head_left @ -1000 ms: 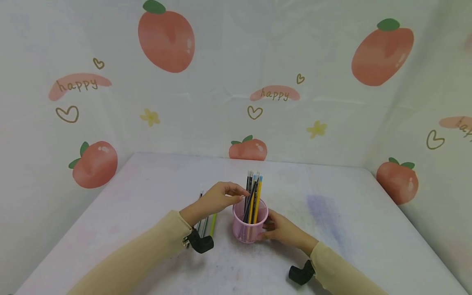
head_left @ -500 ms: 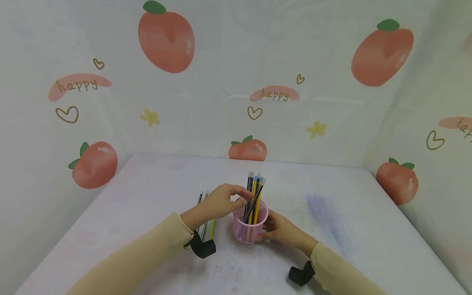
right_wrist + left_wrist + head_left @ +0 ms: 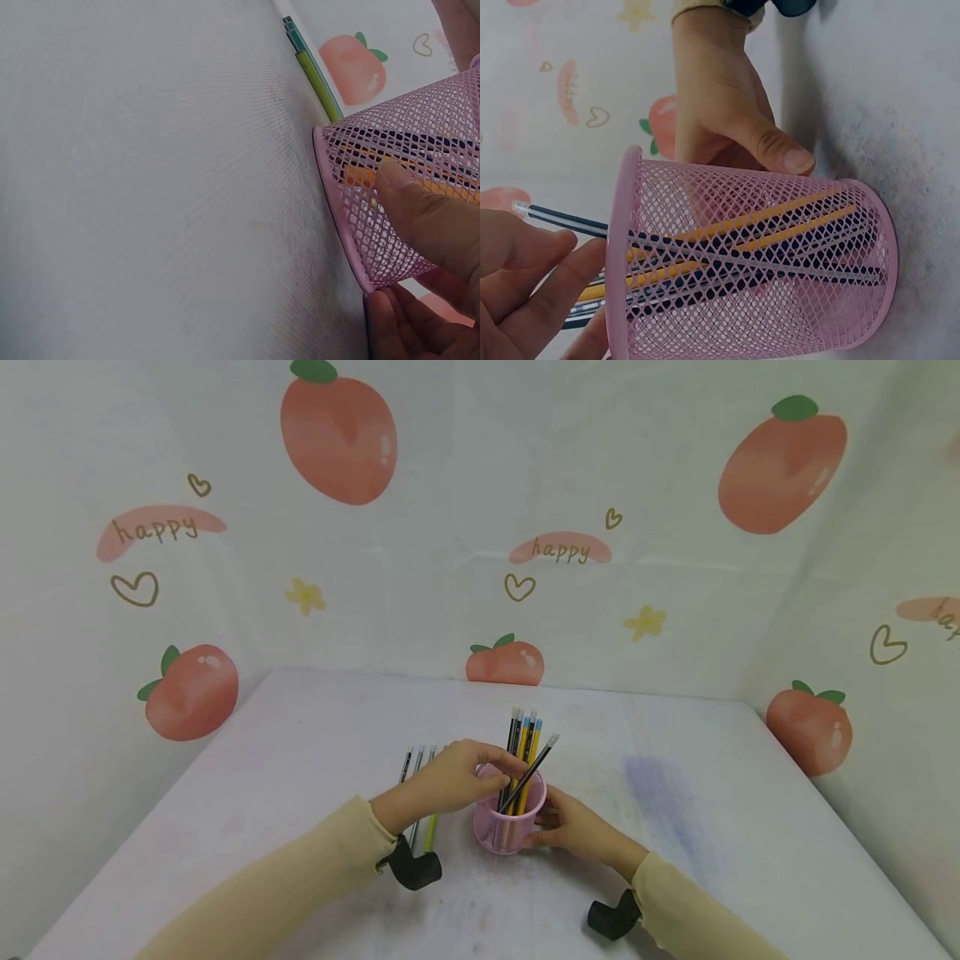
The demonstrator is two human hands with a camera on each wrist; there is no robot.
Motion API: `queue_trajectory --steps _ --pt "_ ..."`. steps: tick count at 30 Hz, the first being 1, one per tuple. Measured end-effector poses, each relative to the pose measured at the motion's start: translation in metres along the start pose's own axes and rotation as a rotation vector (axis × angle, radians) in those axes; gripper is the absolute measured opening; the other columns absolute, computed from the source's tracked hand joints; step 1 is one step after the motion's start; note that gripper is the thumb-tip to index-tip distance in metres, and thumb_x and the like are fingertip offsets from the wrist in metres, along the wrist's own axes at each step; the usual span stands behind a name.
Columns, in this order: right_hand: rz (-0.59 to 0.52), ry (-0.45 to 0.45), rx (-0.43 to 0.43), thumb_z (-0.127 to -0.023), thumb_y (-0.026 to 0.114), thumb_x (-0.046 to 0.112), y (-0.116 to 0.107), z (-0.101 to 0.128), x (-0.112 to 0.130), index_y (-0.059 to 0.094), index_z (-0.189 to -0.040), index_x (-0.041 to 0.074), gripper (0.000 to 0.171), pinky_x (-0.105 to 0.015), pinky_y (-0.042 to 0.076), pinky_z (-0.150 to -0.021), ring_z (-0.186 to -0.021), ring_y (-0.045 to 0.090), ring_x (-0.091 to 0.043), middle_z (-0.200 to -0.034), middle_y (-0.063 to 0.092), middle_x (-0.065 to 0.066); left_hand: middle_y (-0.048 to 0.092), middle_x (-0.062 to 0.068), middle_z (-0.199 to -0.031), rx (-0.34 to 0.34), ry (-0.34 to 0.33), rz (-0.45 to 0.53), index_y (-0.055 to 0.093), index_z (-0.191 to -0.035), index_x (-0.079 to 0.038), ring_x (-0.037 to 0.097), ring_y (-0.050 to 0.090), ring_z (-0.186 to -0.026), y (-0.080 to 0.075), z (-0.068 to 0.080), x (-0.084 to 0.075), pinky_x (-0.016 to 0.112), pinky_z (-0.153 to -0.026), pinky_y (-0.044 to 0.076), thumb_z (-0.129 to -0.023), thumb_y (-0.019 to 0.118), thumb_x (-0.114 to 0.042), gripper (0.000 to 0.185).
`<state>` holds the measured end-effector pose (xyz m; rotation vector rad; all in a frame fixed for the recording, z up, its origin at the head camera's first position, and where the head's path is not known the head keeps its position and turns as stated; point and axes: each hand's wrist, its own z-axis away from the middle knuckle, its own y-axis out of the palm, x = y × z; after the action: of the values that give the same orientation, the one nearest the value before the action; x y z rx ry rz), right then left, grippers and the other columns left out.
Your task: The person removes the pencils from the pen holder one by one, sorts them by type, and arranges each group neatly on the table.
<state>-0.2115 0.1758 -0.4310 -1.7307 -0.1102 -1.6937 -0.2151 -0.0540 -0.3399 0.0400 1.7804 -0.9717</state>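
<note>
Fingers of our left hand [image 3: 450,777] are pinching a pencil [image 3: 531,770] in the cup [image 3: 504,835], while our right hand [image 3: 573,827] is gripping its side.

— Item: what do you wear on the arms?
— Long pale yellow sleeves [image 3: 300,868], cuffs gathered at my wrists.
— Fittings?
— A black camera mount [image 3: 412,868] strapped under my left wrist, another [image 3: 611,918] under my right. Both hands bare, no rings.

Backdrop cloth [image 3: 450,568] bears "happy" on pink patches: upper left and centre; right-edge patch cut off.
</note>
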Motion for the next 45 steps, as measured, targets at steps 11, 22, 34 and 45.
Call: queue_trajectory --steps 11,22,34,45 --pt "0.017 -0.004 -0.013 -0.08 0.079 0.019 0.0 0.0 0.001 0.029 -0.146 -0.005 0.086 -0.049 0.043 -0.105 -0.126 0.052 -0.039 -0.142 0.046 -0.024 0.071 0.006 -0.106 -0.104 -0.001 0.108 0.069 -0.109 -0.007 0.02 0.065 -0.107 -0.015 -0.008 0.014 0.039 -0.095 0.052 -0.095 0.057 -0.007 0.019" --pt "0.029 -0.011 -0.012 -0.08 0.079 0.018 0.0 0.0 0.001 0.032 -0.145 -0.004 0.083 -0.048 0.045 -0.104 -0.125 0.052 -0.039 -0.141 0.047 -0.024 0.069 0.016 -0.108 -0.194 -0.138 0.22 0.066 -0.112 -0.002 0.018 0.064 -0.099 -0.018 -0.029 0.035 0.035 -0.09 0.053 -0.094 0.059 -0.008 0.021" --pt "0.027 0.003 -0.013 -0.08 0.079 0.02 0.0 0.0 0.002 0.031 -0.146 -0.002 0.084 -0.049 0.044 -0.105 -0.126 0.051 -0.039 -0.142 0.047 -0.023 0.067 0.006 -0.107 -0.115 -0.218 0.224 0.067 -0.111 -0.006 0.014 0.061 -0.094 -0.006 -0.037 0.037 0.034 -0.085 0.054 -0.094 0.061 -0.018 0.021" --pt "0.022 -0.015 -0.01 -0.08 0.079 0.02 0.001 0.0 -0.001 0.031 -0.146 -0.003 0.085 -0.049 0.044 -0.104 -0.126 0.052 -0.04 -0.142 0.046 -0.024 0.066 0.003 -0.097 -0.112 -0.236 0.206 0.067 -0.102 -0.005 0.013 0.06 -0.089 0.002 -0.036 0.035 0.037 -0.084 0.053 -0.092 0.064 -0.018 0.016"
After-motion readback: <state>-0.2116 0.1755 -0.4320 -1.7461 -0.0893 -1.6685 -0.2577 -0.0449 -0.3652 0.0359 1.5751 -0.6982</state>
